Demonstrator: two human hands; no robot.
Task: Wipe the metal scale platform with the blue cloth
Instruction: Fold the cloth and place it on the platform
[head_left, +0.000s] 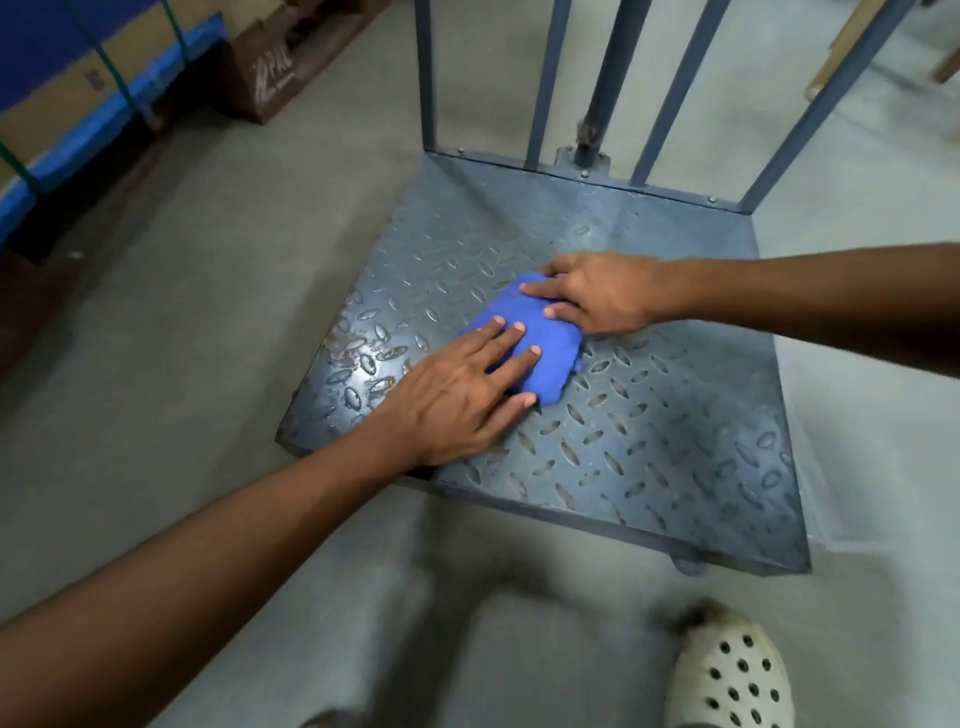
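Steel with a raised tread pattern makes up the scale platform (649, 441), which sits low on a grey floor (208, 312). On it, a little toward its far half, lies the blue cloth (558, 353), folded into a thick pad.

The left hand (457, 400) reaches in from the near left and lies flat. Its fingers (511, 340) are straight and spread across the near half of the cloth, pressing down on it. The thumb tip touches the cloth's near edge, and the palm rests on bare steel behind the fingers.

The right hand (608, 296) comes in from the right. Its fingers (537, 288) lie on the far end of the cloth, only lightly bent, with forefinger and thumb both on top of the fabric rather than wrapped round it. The other fingers rest at the cloth's far edge; whether they touch cloth or steel is hard to tell. The two sets of fingertips are near each other but apart, with a strip of blue between them.

Beyond the right fingers, upright bars (543, 83) and a darker pole (610, 78) rise from the platform's far edge. Well to the left of the left fingers, a brown box (270, 67) stands on the floor. Nearer than both wrists, a white shoe (732, 675) with holes is planted on the floor.
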